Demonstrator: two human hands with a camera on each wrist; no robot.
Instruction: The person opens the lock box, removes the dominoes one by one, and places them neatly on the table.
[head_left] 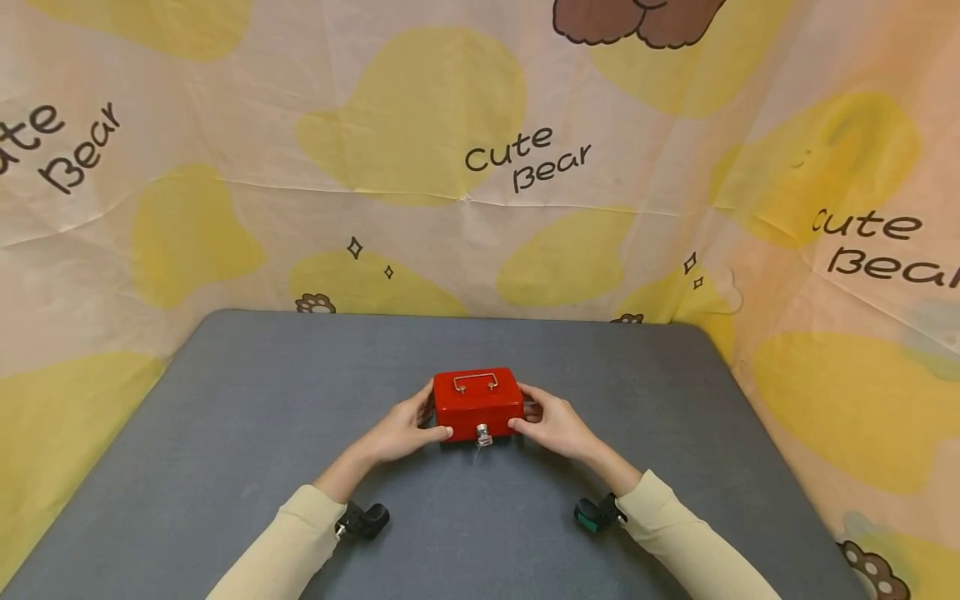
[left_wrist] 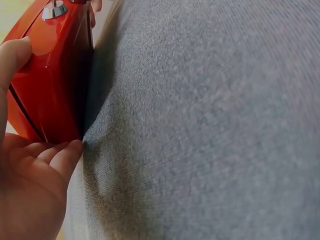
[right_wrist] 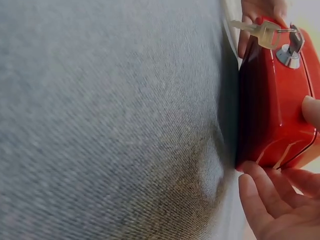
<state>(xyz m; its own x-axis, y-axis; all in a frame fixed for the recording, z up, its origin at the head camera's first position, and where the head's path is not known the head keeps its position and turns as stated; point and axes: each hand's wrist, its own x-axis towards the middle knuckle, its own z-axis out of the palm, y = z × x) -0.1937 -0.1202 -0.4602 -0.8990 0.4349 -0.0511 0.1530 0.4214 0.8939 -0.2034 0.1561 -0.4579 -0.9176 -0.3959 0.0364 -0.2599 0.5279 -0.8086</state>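
Note:
A red metal cash box (head_left: 478, 408) with a folded-over wire handle (head_left: 476, 382) on its lid is held between both hands, close over the grey table. My left hand (head_left: 407, 427) grips its left end, thumb on the front face and fingers at the side near the bottom edge. From the other end my right hand (head_left: 553, 423) grips it the same way, as the right wrist view also shows. A silver lock (right_wrist: 288, 57) sits on the front with a key in it, and a second key (right_wrist: 265, 34) dangles from a ring. The lid is closed.
The grey cloth-like table top (head_left: 315, 375) spreads around the box. Behind and beside it hangs a pink and yellow printed curtain (head_left: 420, 108) with lettering. Each wrist wears a small black camera, one of them the left camera (head_left: 366, 521).

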